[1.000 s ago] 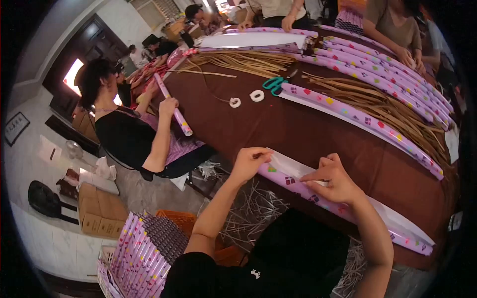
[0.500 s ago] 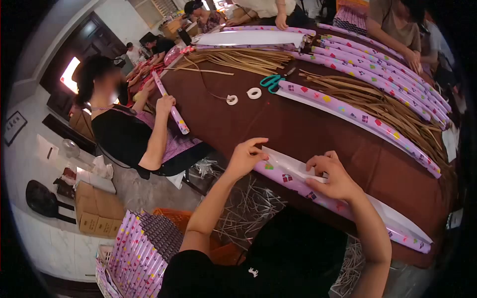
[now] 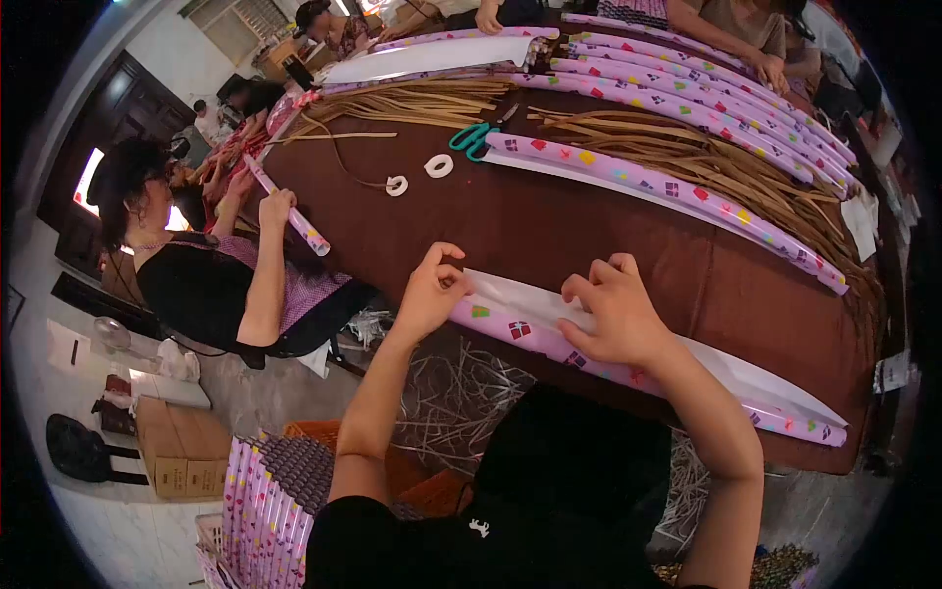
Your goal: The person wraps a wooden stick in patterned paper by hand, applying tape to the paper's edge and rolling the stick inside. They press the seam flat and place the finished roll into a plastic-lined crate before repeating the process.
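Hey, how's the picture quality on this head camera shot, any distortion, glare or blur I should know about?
Head view: strong fisheye bends the table edge and blacks out the corners; the bright window at left is blown out; left hand, right hand and the wrapping paper roll are evenly lit and sharp.

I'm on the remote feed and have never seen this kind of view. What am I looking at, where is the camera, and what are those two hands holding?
There is no machine here. The single view comes from a camera on a person's head, looking forward and down, so the bare arms at the bottom are their own. The left hand pinches the end of a long purple patterned paper roll at the near edge of the brown table; the right hand presses flat on it. Further back lie more purple rolls, brown strips, green scissors and two white tape rings. A seated person at the left holds another roll.
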Demonstrator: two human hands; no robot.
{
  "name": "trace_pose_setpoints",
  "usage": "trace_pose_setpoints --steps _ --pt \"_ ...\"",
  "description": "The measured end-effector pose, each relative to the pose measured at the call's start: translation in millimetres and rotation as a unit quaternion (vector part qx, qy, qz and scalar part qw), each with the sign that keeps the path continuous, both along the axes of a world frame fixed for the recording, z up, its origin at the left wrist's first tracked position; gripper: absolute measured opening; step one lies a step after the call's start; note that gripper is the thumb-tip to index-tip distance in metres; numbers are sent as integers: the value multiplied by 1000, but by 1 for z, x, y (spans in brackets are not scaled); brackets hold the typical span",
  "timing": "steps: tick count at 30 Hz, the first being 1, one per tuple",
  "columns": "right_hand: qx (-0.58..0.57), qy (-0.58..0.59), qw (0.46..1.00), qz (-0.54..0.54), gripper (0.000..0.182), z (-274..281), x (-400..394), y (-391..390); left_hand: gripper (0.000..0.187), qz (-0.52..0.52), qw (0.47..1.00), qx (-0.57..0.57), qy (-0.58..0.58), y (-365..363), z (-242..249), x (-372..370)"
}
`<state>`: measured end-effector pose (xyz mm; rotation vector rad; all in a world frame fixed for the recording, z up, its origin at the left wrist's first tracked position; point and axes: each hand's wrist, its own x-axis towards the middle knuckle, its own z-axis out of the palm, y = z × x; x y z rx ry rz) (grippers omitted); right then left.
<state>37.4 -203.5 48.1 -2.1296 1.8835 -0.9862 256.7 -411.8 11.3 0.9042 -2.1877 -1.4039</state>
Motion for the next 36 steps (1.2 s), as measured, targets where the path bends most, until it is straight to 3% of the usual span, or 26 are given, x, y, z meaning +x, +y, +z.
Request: trace_pose_setpoints --steps 2,11,27,36 --pt "-35 94 994 -39 26 -7 3 -2 33 9 1000 -8 -7 1 2 -3" --pt "-78 200 971 -110 29 -25 13 -7 31 20 998 -34 -39 -5 4 -9" --pt "-43 205 966 -152 31 -24 14 -11 40 18 983 -144 -113 -8 9 -21" --pt "-25 238 955 -177 35 -24 15 -11 43 17 979 -139 -145 -8 12 -24"
